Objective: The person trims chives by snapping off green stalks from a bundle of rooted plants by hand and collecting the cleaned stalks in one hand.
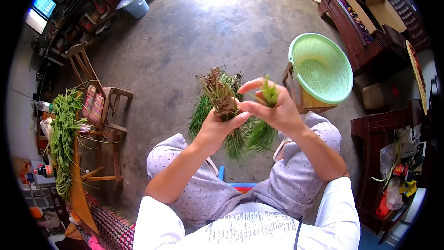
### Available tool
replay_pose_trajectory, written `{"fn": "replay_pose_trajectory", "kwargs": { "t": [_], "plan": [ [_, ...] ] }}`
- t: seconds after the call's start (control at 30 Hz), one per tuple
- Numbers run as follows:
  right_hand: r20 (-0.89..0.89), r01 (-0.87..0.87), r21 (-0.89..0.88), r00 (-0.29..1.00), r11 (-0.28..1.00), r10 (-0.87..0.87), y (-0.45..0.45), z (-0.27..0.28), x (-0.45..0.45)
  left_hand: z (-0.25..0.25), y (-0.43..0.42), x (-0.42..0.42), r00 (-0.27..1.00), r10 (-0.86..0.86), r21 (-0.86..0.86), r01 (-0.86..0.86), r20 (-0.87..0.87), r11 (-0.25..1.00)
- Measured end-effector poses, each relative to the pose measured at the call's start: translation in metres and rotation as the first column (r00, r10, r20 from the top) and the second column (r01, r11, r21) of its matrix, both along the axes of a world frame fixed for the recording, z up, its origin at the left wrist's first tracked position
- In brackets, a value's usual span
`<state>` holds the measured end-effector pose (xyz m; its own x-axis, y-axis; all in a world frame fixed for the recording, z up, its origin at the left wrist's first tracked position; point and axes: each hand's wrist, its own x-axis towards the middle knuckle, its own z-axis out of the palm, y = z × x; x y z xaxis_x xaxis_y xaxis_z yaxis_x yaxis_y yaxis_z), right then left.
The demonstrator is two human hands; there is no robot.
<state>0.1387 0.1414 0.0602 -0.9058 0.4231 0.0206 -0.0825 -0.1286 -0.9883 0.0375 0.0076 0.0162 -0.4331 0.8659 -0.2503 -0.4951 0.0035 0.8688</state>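
My left hand (210, 133) is closed around a bunch of thin, grass-like greens (224, 104), with brown, dirty stem ends pointing up. My right hand (282, 115) holds a smaller bunch of greens with clean, pale green ends (269, 92) upward; its leaves (262, 136) hang below the hand. The right thumb and forefinger reach to the brown ends of the left bunch, and whether they pinch a stem is too small to see. On the floor beneath lies a pile of the same greens (200, 115), partly hidden by my hands.
A light green plastic basket (342, 71) rests on a wooden stool (314, 104) at right. To the left are a wooden chair (111, 99) and a bench (83, 208) heaped with leafy greens (64, 134). A blue bin (137, 8) stands farther back.
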Motion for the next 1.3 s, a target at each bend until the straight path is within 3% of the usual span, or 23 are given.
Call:
{"fn": "replay_pose_trajectory", "kwargs": {
  "t": [0.03,0.07,0.13,0.2,0.23,0.3,0.33,0.4,0.47,0.53,0.6,0.67,0.7,0.77,0.87,1.03,1.13,1.2,1.3],
  "plan": [
    [0.012,0.018,0.171,1.0,0.985,-0.021,-0.004,-0.002,0.0,-0.008,0.001,-0.002,0.999,-0.049,0.117,0.05,-0.016,0.992],
    [0.021,0.034,0.337,0.999,0.941,-0.044,-0.006,-0.005,-0.001,-0.011,0.0,-0.001,0.999,-0.051,0.116,0.052,-0.016,0.992],
    [-0.031,0.055,0.406,0.998,0.912,-0.046,-0.003,-0.019,-0.003,-0.008,0.002,0.001,0.997,-0.067,-0.002,0.067,0.022,0.998],
    [-0.103,0.226,0.328,0.974,0.917,-0.203,0.007,-0.02,-0.003,-0.003,0.003,0.0,0.995,-0.104,-0.073,0.104,0.0,0.992],
    [-0.104,0.223,0.329,0.974,0.918,-0.2,0.015,-0.019,0.001,-0.003,0.003,0.0,0.994,-0.088,-0.056,0.092,0.059,0.994],
    [-0.054,0.392,-0.029,0.918,0.919,-0.393,0.033,-0.01,0.009,0.0,0.002,-0.001,0.99,-0.073,-0.04,0.078,0.117,0.996],
    [-0.054,0.391,-0.029,0.918,0.92,-0.392,0.039,-0.006,0.01,0.001,0.001,-0.001,0.991,-0.065,-0.042,0.071,0.118,0.997],
    [0.089,0.268,0.372,0.943,0.889,-0.321,0.046,0.002,0.012,0.001,0.0,-0.002,0.991,-0.059,-0.044,0.065,0.119,0.997],
    [0.066,0.257,0.418,0.948,0.872,-0.311,0.033,0.002,0.008,-0.001,0.0,-0.003,0.992,-0.059,-0.029,0.062,0.108,0.998],
    [0.116,0.102,0.441,0.979,0.892,-0.169,0.022,-0.006,0.007,-0.002,0.0,-0.003,0.99,-0.088,-0.034,0.092,0.106,0.995],
    [0.122,-0.004,0.299,0.992,0.954,-0.034,0.01,-0.005,0.004,-0.001,0.001,-0.002,0.987,-0.12,-0.037,0.125,0.105,0.991],
    [0.209,-0.073,0.273,0.978,0.959,0.015,0.007,-0.011,0.003,0.004,0.001,-0.001,0.976,-0.204,-0.038,0.207,0.076,0.978],
    [0.208,-0.071,0.272,0.978,0.96,0.014,0.008,-0.015,0.002,0.006,0.001,0.001,0.973,-0.218,0.022,0.217,0.081,0.976],
    [0.08,-0.007,0.037,0.997,0.999,0.004,0.014,-0.021,0.001,0.008,0.0,-0.003,0.97,-0.188,0.022,0.187,0.156,0.982],
    [0.141,0.088,-0.015,0.986,0.996,-0.085,0.022,-0.008,0.003,0.013,-0.003,-0.009,0.96,-0.139,0.021,0.138,0.244,0.99],
    [0.15,0.079,-0.2,0.987,0.977,-0.049,0.025,-0.009,0.005,0.016,-0.006,-0.011,0.966,-0.091,0.036,0.084,0.24,0.996],
    [0.081,0.147,-0.234,0.988,0.961,-0.131,0.031,-0.004,0.007,0.016,-0.007,-0.012,0.953,-0.083,0.046,0.072,0.293,0.996],
    [0.029,0.293,-0.331,0.953,0.897,-0.3,0.039,-0.008,0.007,0.015,-0.01,-0.015,0.943,-0.081,0.066,0.064,0.321,0.996],
    [0.025,0.427,-0.352,0.894,0.833,-0.448,0.053,-0.008,0.007,0.007,-0.021,-0.027,0.9,-0.261,0.328,0.143,0.349,0.934]
  ]
}}
